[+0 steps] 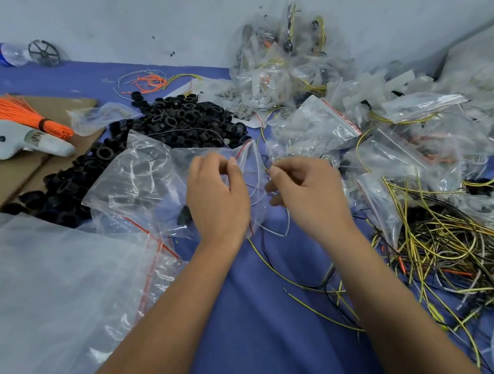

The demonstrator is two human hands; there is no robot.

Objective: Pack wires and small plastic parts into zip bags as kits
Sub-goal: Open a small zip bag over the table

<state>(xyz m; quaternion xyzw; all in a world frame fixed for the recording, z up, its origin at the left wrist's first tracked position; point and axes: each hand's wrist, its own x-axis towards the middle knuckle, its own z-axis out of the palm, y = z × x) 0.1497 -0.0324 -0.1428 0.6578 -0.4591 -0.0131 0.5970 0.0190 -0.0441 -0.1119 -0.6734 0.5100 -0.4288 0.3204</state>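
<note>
A blue counter (268,354) fills most of the view, with a pale wall behind it. A big sheet of cloudy plastic (33,296) lies at the near left corner. A heap of filled bags (325,82) sits at the back right, against the wall. A tangle of yellow, black and white wires (450,254) spreads out on the right side. A pile of black plastic rings (182,120) lies at the middle left, and some flat brown cardboard (2,178) is beside it. On the cardboard rest a bunch of orange wires (20,115) and a gray tool (21,141). In the middle, the left hand (217,196) pinches the top edge of a clear zip bag (150,177) with a red strip. The right hand (303,189) is just beside it, with fingers closed on thin wires at the mouth of the bag.
</note>
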